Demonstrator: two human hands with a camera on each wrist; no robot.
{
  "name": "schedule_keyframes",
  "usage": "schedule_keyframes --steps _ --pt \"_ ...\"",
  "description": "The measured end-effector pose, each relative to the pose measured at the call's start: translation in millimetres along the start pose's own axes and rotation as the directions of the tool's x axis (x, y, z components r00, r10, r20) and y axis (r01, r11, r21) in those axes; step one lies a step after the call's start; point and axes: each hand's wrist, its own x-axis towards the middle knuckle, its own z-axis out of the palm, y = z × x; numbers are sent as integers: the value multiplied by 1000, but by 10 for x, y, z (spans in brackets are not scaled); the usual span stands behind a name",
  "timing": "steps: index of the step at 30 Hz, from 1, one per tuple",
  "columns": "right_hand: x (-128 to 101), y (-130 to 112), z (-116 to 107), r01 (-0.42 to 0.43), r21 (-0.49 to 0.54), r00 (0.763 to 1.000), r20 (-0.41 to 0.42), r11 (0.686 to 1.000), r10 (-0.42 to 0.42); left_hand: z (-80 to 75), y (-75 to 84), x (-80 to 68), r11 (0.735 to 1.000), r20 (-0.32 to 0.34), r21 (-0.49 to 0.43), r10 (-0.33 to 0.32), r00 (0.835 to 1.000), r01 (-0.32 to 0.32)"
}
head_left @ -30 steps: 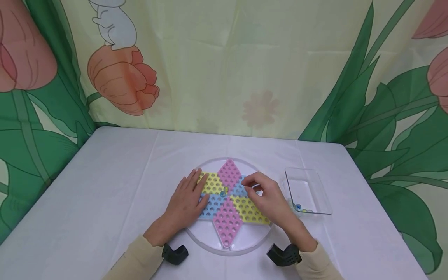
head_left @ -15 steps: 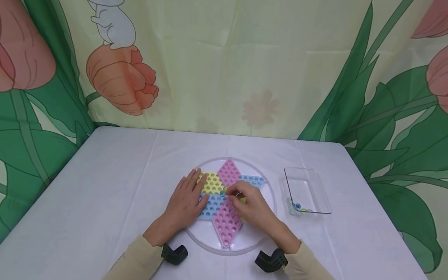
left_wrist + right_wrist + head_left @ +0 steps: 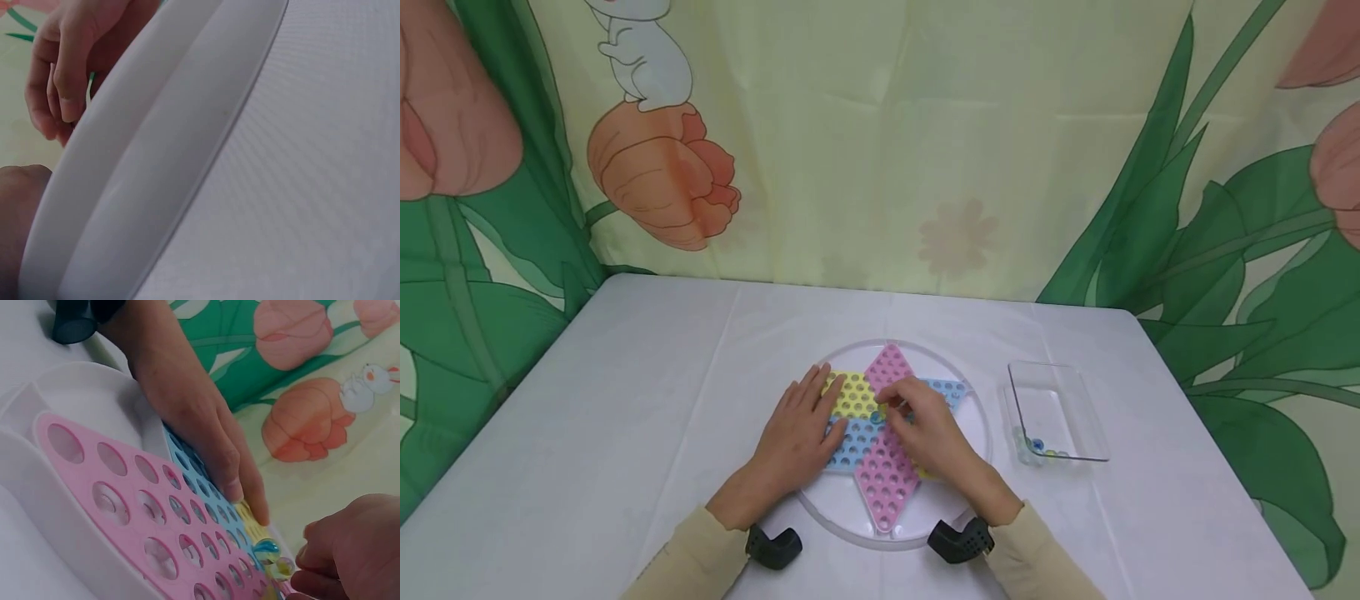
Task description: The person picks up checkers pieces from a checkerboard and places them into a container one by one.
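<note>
A Chinese checkers board [image 3: 887, 483] with pink, blue and yellow points sits on a round white base [image 3: 835, 521]. My left hand [image 3: 797, 433] lies with straight fingers over its left side, across the yellow and blue points. Near the board's centre, my right hand [image 3: 928, 425] is curled, with thumb and index finger pinching a small marble mostly hidden by the fingertips. Right at those fingertips, a blue marble [image 3: 267, 550] and a yellowish marble [image 3: 284, 567] sit in the board. The left wrist view mainly shows the base's rim [image 3: 144, 144].
To the right of the board stands a clear rectangular box [image 3: 1063, 417], with several marbles [image 3: 1037, 446] in its near left corner. A white cloth [image 3: 700, 358] covers the table. Behind it hangs a curtain [image 3: 850, 167] printed with tulips and a rabbit.
My right hand has moved left from over the right-hand blue point to the board's centre, then slightly farther left and away. The left hand has stayed in place.
</note>
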Motion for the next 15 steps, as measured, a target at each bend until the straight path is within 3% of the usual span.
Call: schedule_keyframes --steps 15 --pt "55 61 93 -8 -70 1000 22 998 9 -7 0 -1 1000 2 4 4 1000 -4"
